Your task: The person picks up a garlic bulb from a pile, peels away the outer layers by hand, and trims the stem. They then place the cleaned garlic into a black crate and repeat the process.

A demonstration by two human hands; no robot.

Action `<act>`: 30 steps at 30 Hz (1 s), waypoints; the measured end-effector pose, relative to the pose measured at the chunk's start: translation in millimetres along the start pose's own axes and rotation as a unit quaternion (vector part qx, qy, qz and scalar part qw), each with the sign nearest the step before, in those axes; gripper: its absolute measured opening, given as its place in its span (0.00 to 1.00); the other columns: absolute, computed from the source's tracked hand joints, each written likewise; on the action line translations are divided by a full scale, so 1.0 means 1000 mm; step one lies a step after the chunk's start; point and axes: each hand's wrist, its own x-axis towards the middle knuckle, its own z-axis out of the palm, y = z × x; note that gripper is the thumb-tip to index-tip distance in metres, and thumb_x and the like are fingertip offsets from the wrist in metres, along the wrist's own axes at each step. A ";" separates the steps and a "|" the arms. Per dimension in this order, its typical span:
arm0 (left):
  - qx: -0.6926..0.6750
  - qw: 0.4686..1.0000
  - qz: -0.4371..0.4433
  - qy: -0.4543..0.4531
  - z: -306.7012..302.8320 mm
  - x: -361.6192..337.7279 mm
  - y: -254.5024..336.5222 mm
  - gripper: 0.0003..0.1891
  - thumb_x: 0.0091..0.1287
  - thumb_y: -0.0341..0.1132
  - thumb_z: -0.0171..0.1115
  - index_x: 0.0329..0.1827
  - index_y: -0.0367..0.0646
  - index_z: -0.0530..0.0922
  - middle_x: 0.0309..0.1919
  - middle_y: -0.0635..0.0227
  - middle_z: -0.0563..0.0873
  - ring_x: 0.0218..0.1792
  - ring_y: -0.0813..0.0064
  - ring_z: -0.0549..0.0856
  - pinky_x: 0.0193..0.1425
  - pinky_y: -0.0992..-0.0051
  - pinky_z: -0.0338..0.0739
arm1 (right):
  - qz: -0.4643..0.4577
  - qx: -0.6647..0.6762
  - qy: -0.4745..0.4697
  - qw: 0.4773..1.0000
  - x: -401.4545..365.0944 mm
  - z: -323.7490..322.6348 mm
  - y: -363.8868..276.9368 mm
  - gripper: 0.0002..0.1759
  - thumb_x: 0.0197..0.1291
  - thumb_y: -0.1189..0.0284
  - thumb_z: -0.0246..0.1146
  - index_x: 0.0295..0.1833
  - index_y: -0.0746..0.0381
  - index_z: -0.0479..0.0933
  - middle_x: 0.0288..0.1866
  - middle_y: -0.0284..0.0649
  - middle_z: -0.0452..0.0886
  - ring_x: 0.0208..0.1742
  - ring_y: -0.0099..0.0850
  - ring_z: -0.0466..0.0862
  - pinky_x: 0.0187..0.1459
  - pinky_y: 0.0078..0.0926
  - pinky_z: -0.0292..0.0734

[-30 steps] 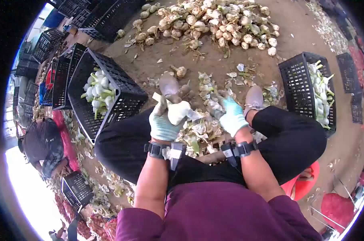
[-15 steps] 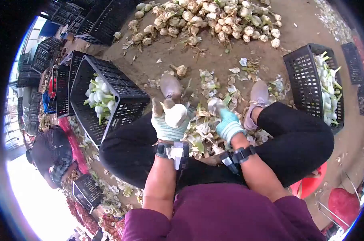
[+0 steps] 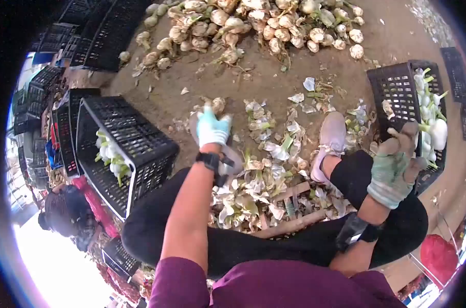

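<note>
My left hand [image 3: 213, 129], in a pale green and white glove, reaches down over the ground beside my shoe. Its fingers are apart at the near side of an unpeeled garlic bulb [image 3: 219, 105]; a firm hold is not visible. My right hand [image 3: 396, 167], gloved and dirty at the fingertips, is at the near edge of the right-hand black crate [image 3: 395, 95], fingers spread and holding nothing. Close to those fingers a clean white garlic bulb [image 3: 438, 134] lies on top of other trimmed bulbs with green stems [image 3: 425, 100] in that crate.
A heap of unpeeled garlic [image 3: 274, 25] lies ahead. Another black crate [image 3: 130, 128] with white bulbs stands tilted on the left. Peeled skins [image 3: 248, 200] and a wooden piece [image 3: 292, 224] lie between my legs. A person [image 3: 68, 210] is at the far left.
The white garlic bulb has left my left hand; a white bulb now lies at the right crate near my right hand. My right hand moved right and opened; my left hand moved forward to the unpeeled bulb.
</note>
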 end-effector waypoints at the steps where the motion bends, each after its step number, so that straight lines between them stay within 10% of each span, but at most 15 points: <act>1: 0.050 0.998 -0.019 -0.030 0.000 0.016 0.003 0.33 0.46 0.43 0.65 0.57 0.46 0.65 0.50 0.41 0.70 0.46 0.49 0.75 0.50 0.63 0.71 | 0.014 0.026 0.044 0.999 0.002 0.009 0.015 0.21 0.56 0.61 0.56 0.51 0.61 0.67 0.43 0.34 0.72 0.42 0.26 0.72 0.41 0.29 0.69; 4: 0.111 0.991 -0.050 -0.055 0.022 0.050 0.001 0.32 0.45 0.43 0.66 0.55 0.46 0.68 0.50 0.43 0.70 0.48 0.50 0.74 0.50 0.63 0.71 | 0.110 -0.190 0.175 0.960 -0.004 0.009 0.058 0.26 0.52 0.54 0.59 0.49 0.63 0.70 0.39 0.41 0.76 0.32 0.34 0.77 0.35 0.38 0.76; 6: 0.128 0.986 -0.049 -0.095 0.036 0.060 -0.010 0.28 0.45 0.41 0.65 0.51 0.45 0.72 0.46 0.47 0.74 0.45 0.51 0.76 0.49 0.64 0.72 | 0.217 -0.106 0.150 0.959 -0.014 -0.017 0.080 0.19 0.55 0.62 0.59 0.45 0.68 0.72 0.41 0.44 0.76 0.36 0.34 0.78 0.39 0.34 0.76; 8: 0.037 0.990 0.021 -0.138 0.025 0.049 -0.006 0.25 0.45 0.38 0.64 0.49 0.43 0.73 0.43 0.50 0.77 0.43 0.55 0.78 0.48 0.67 0.72 | 0.232 -0.538 0.165 0.793 -0.023 -0.022 0.103 0.14 0.52 0.72 0.62 0.43 0.70 0.75 0.32 0.39 0.78 0.33 0.21 0.76 0.34 0.16 0.73; 11: -0.351 0.876 0.055 -0.326 -0.015 0.005 0.022 0.25 0.45 0.21 0.58 0.51 0.35 0.72 0.43 0.65 0.79 0.44 0.77 0.76 0.50 0.80 0.70 | 0.273 -0.474 0.191 0.815 -0.033 -0.033 0.125 0.14 0.54 0.75 0.59 0.46 0.68 0.74 0.34 0.37 0.78 0.33 0.21 0.75 0.34 0.16 0.71; 15: -0.346 0.801 0.124 -0.472 -0.069 -0.055 0.059 0.28 0.44 0.21 0.59 0.54 0.36 0.70 0.45 0.65 0.77 0.47 0.76 0.75 0.53 0.79 0.68 | 0.287 -0.587 0.067 0.754 -0.038 -0.025 0.133 0.14 0.52 0.74 0.59 0.44 0.69 0.74 0.33 0.41 0.80 0.33 0.25 0.77 0.36 0.21 0.71; 19: -0.274 0.882 0.285 -0.254 -0.068 -0.102 0.058 0.32 0.41 0.32 0.67 0.54 0.37 0.69 0.48 0.58 0.75 0.48 0.69 0.75 0.51 0.76 0.69 | 0.316 -0.634 0.051 0.704 -0.048 -0.006 0.125 0.19 0.50 0.69 0.61 0.43 0.72 0.74 0.35 0.48 0.80 0.35 0.32 0.78 0.39 0.25 0.72; 21: -0.226 0.924 0.195 -0.238 -0.078 -0.120 0.062 0.31 0.40 0.35 0.70 0.51 0.37 0.71 0.43 0.59 0.77 0.45 0.68 0.77 0.49 0.76 0.70 | 0.297 -0.653 0.018 0.696 -0.060 -0.010 0.130 0.21 0.51 0.64 0.60 0.43 0.72 0.73 0.37 0.53 0.78 0.38 0.38 0.79 0.41 0.29 0.71; 30: -0.475 0.837 0.066 -0.264 -0.104 -0.155 0.038 0.26 0.47 0.31 0.65 0.50 0.34 0.71 0.38 0.64 0.78 0.38 0.74 0.78 0.46 0.79 0.72 | 0.224 -0.706 -0.137 0.657 -0.081 0.042 0.111 0.12 0.52 0.72 0.56 0.39 0.69 0.74 0.31 0.52 0.78 0.32 0.41 0.78 0.36 0.29 0.71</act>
